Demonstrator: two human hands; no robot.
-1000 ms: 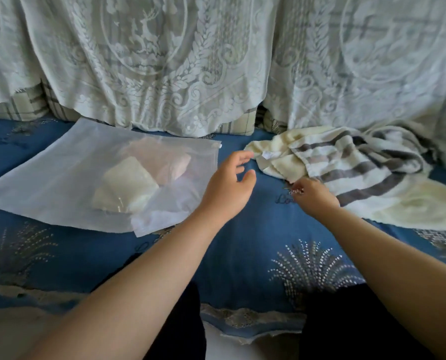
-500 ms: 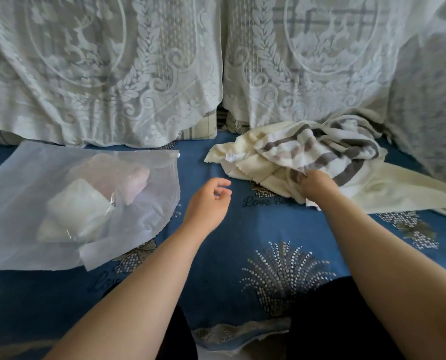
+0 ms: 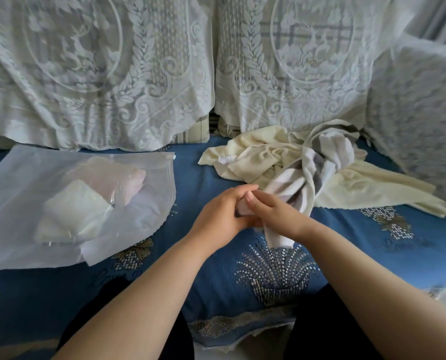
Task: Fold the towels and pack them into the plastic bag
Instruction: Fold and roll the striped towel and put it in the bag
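In the head view, the plastic bag (image 3: 34,183) is lying flat on the left side of the blue seat cover (image 3: 242,268), its open edge turned toward the middle. Two folded towels are already sitting inside it: a cream folded towel (image 3: 75,203) toward the front and a pink folded towel (image 3: 118,178) just behind and partly overlapping it, so that share of the packing is looking done.

The striped towel (image 3: 310,178) is trailing from the heap on the right down to the middle of the seat, where both hands are meeting on it. The right hand (image 3: 274,214) is curling around its bunched near end, with a strip of cloth hanging out below the fist. The left hand (image 3: 222,216) is wrapping over that same bunch from the other side, fingers curled and touching the right hand's fingers. This towel is not yet spread out or folded.

The cream towel (image 3: 263,159) is lying crumpled under and around the striped one, against the lace-covered cushions (image 3: 281,74), with no hand on it.

By my reading, roughly half the job is remaining: two towels are waiting to be folded and slid into the bag
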